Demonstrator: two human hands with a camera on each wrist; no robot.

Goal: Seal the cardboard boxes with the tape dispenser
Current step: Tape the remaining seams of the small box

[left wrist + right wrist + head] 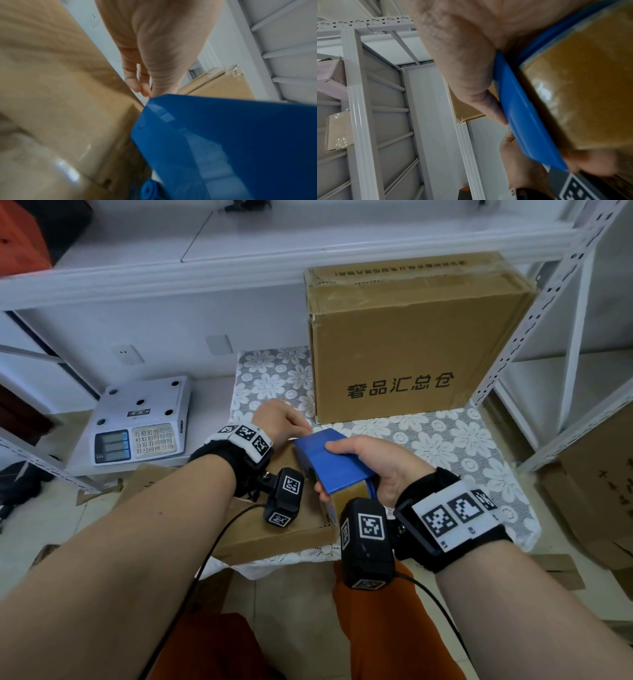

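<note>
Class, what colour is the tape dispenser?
Blue; the tape dispenser shows best in the head view.

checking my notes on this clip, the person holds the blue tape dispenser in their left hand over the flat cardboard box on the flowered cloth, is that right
Not quite: the right hand grips the blue tape dispenser, not the left. The head view shows this; the left hand is only at the dispenser's front end, and what its fingers do there is hidden. The rest holds: the dispenser is over the flat cardboard box on the flowered cloth.
</note>
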